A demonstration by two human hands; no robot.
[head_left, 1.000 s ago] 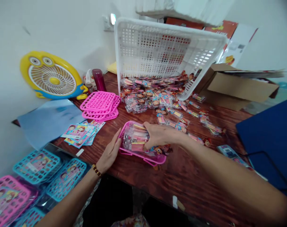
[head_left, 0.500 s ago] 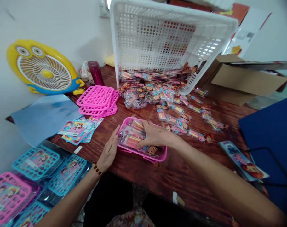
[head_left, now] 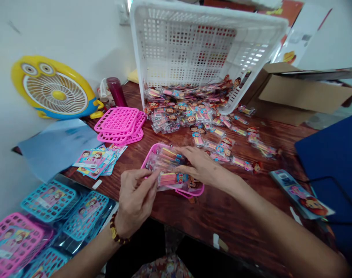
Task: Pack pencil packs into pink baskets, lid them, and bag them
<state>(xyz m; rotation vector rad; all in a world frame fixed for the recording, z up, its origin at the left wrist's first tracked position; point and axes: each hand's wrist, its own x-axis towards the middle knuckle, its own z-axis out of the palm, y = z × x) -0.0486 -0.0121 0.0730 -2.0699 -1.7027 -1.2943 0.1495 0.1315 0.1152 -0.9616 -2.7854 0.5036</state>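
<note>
A small pink plastic basket (head_left: 199, 192) sits on the table in front of me, filled with clear packets of coloured sticks (head_left: 168, 154) with cartoon-head ends. My left hand (head_left: 136, 195) is closed at its near left corner, thumb and fingers pinching the end of a stick packet (head_left: 167, 178). That packet lies across the near rim, over the other packets. My right hand (head_left: 197, 166) reaches in from the right, thumb and fingers apart, resting on packets inside the basket. Its palm hides part of the contents.
Behind, a tipped white crate (head_left: 190, 50) spills many packets onto the table. Pink lattice lids (head_left: 120, 119) and printed cards (head_left: 96, 160) lie left, near a yellow fan (head_left: 58, 94). Lidded blue baskets (head_left: 50, 200) stand lower left. A cardboard box (head_left: 297, 96) is at right.
My left hand has moved from the basket's left side to its near edge and now pinches a packet. My right hand has shifted slightly right, still over the contents.
</note>
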